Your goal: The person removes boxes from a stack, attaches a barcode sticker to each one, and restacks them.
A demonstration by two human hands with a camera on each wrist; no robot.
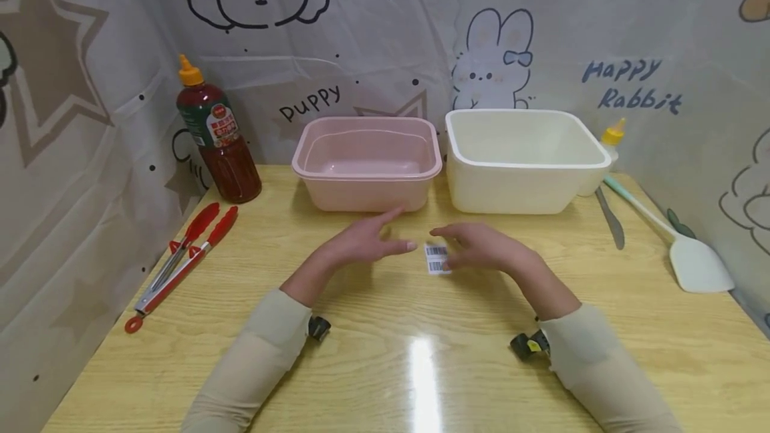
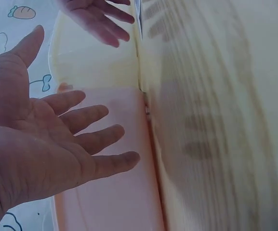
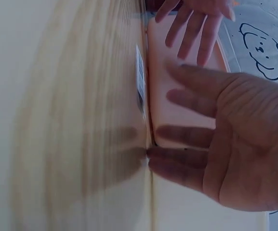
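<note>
Barcode label (image 1: 434,257) lies between spread left hand (image 1: 363,240) and spread right hand (image 1: 481,244), nearer the latter.

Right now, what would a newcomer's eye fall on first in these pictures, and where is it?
Probably the open left hand and right hand, facing each other over the middle of the table, with a small label by the right one's fingers. Behind them stand a pink tub and, to its right, a white tub. Red tongs and a sauce bottle catch the eye at the left edge.
</note>
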